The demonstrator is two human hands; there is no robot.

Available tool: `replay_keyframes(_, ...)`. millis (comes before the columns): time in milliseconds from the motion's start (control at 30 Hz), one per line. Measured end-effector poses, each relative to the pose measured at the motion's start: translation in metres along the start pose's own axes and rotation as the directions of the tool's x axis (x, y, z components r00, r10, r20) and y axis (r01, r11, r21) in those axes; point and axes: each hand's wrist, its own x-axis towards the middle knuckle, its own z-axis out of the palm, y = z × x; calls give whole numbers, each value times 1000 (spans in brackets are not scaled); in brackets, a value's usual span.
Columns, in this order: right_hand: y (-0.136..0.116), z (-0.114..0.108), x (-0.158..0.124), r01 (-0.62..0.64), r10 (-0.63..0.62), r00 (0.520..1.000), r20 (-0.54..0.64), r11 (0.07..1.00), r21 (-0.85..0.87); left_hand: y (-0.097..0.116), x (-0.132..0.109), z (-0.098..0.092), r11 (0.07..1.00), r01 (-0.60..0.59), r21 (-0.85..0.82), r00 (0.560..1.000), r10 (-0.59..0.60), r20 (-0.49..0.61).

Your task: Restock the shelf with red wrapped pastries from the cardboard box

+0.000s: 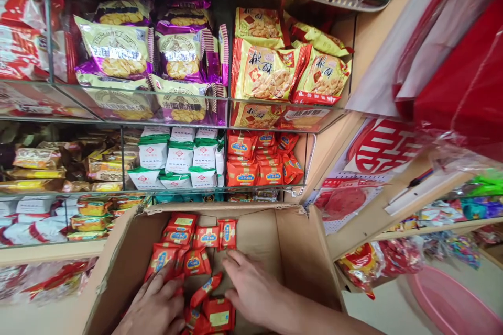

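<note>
Inside a cardboard box (314, 256) lie several small red packets with blue and yellow labels, such as the red packet (206, 237) near its far side. My left hand (155, 303) rests over packets at the box's left, fingers stretched out and a little apart. To the right, my right hand (255, 288) reaches in with fingers spread, beside a tilted red packet (207, 289) and another red packet (219, 314). Neither hand visibly grips a packet. Some packets are partly hidden beneath my left hand.
Matching red packets (257, 159) are stacked on the shelf just behind the box. Beside them are white-and-green packets (181, 157). Above, a glass-fronted shelf holds purple biscuit packs (118, 52) and yellow packs (271, 70). A pink basin (451, 303) stands at lower right.
</note>
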Motion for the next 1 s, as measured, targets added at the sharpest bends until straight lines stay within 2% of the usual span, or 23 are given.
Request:
replay_keyframes(100,2,38,20,-69,69,998,-2,993,93,6,0,-3,1000,15,9,995,-14,-98)
replay_keyframes(200,1,54,32,-119,118,993,16,982,146,1,2,-5,999,-7,-49,993,1,-121)
replay_keyframes(367,4,58,34,-120,115,992,43,983,138,-8,7,-17,971,-101,-218,988,71,-140)
replay_keyframes(467,13,47,28,-129,132,991,6,954,270,-6,9,-21,922,-69,-380,974,-21,-227)
replay_keyframes(533,18,35,22,-149,194,980,-35,844,515,-1,11,-21,836,-30,-548,965,-119,-234)
replay_keyframes(633,17,17,11,-170,258,965,43,495,852,14,17,-24,564,19,-825,972,-203,-116)
replay_keyframes(700,11,9,5,-175,247,964,100,303,937,25,23,-29,384,54,-922,981,-191,-22)
replay_keyframes(733,8,6,2,-176,251,962,111,251,952,30,25,-32,317,70,-946,984,-176,13)
replay_keyframes(800,3,3,-1,-153,294,952,87,209,966,38,29,-39,209,99,-973,986,-155,67)
replay_keyframes(867,0,3,-2,-94,350,937,16,207,974,42,31,-43,124,108,-986,982,-166,87)
replay_keyframes(933,0,4,-2,-23,381,922,-68,229,973,43,32,-42,73,106,-992,976,-198,90)
replay_keyframes(1000,0,5,-3,17,393,911,-127,272,962,42,33,-36,65,95,-993,968,-240,77)
